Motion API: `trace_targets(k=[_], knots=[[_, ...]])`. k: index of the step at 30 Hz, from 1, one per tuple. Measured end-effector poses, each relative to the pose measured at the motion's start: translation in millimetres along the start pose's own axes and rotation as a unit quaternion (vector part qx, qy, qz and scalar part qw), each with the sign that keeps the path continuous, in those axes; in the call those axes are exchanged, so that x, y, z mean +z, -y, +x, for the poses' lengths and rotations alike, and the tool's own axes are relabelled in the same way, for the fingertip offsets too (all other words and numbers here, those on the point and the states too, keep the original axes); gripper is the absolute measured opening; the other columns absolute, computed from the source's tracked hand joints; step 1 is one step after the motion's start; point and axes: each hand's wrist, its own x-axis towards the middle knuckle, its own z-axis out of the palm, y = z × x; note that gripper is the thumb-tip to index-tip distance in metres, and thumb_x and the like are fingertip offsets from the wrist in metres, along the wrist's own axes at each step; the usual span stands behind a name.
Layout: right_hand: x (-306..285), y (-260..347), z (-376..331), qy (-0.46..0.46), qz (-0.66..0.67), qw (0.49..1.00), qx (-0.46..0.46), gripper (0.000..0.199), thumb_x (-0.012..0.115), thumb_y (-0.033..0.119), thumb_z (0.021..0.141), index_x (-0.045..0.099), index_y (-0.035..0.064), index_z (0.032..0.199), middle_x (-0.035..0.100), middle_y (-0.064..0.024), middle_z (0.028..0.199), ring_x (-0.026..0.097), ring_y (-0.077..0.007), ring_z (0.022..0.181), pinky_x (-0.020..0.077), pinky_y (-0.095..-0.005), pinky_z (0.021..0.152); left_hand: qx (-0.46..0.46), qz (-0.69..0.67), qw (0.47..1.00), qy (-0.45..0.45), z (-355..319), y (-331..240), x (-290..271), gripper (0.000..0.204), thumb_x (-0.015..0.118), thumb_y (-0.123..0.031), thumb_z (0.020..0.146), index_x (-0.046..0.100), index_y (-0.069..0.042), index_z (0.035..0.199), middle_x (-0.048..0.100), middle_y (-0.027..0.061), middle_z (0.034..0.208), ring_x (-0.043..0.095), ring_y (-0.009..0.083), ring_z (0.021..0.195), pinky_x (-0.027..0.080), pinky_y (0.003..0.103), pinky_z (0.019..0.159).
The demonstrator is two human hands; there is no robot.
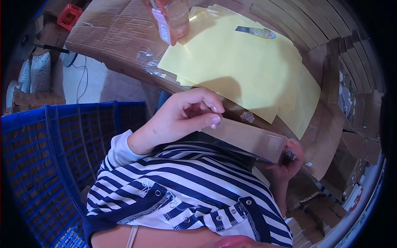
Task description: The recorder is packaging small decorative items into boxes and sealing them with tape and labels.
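Observation:
My right hand (289, 159) grips the right end of a long flat box (252, 138) with a glossy tan face and a dark side. A crumpled bit of clear film (290, 155) shows by those fingers. At the box's left end is my left hand (182, 115), its thumb and forefinger drawn together in a pinch. Whatever lies between these fingertips is too small to make out. The box is held close to my striped top, just off the near edge of the cardboard-covered table (124, 41).
Yellow sheets (231, 62) overlap across the table, with a small grey-and-clear strip (256, 32) on top. Behind them stands a clear cup (178, 18) with a pink tag. Crumpled clear wrap (151, 64) lies left. A blue plastic crate (49, 165) stands at my left; cardboard stacks (351, 103) line the right.

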Motion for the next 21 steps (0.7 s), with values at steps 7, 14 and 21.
trace_targets(k=[7, 14, 21], knots=[[-1, 0, 2, 0.011, -0.006, 1.0, -0.013, 0.089, 0.092, 0.05, 0.06, 0.054, 0.0044, 0.125, 0.062, -0.0173, 0.119, 0.064, -0.0287, 0.108, 0.0525, -0.0416, 0.095, -0.046, 0.074, 0.996, 0.029, 17, -15, 16, 0.014, 0.068, -0.002, 0.096, 0.062, 0.0, 0.109, 0.07, 0.0051, 0.098, 0.069, 0.0101, 0.089, 0.054, 0.023, 0.081], [1, 3, 5, 0.023, 0.008, 1.0, -0.018, 0.087, 0.093, 0.046, 0.06, 0.054, 0.0041, 0.126, 0.062, -0.0177, 0.12, 0.066, -0.0287, 0.107, 0.0543, -0.0417, 0.095, 0.022, 0.264, 0.964, 0.031, 22, -24, 26, 0.013, 0.072, -0.003, 0.091, 0.066, -0.002, 0.103, 0.07, 0.006, 0.098, 0.07, 0.013, 0.085, 0.054, 0.024, 0.073], [4, 4, 5, 0.031, -0.021, 0.998, -0.048, 0.087, 0.093, 0.046, 0.061, 0.053, 0.0039, 0.125, 0.062, -0.0162, 0.118, 0.067, -0.0288, 0.105, 0.0566, -0.0419, 0.093, 0.08, 0.379, 0.922, 0.02, 19, -22, 28, 0.024, 0.075, -0.013, 0.089, 0.068, -0.004, 0.11, 0.07, 0.0096, 0.104, 0.072, 0.0205, 0.087, 0.058, 0.029, 0.073]])
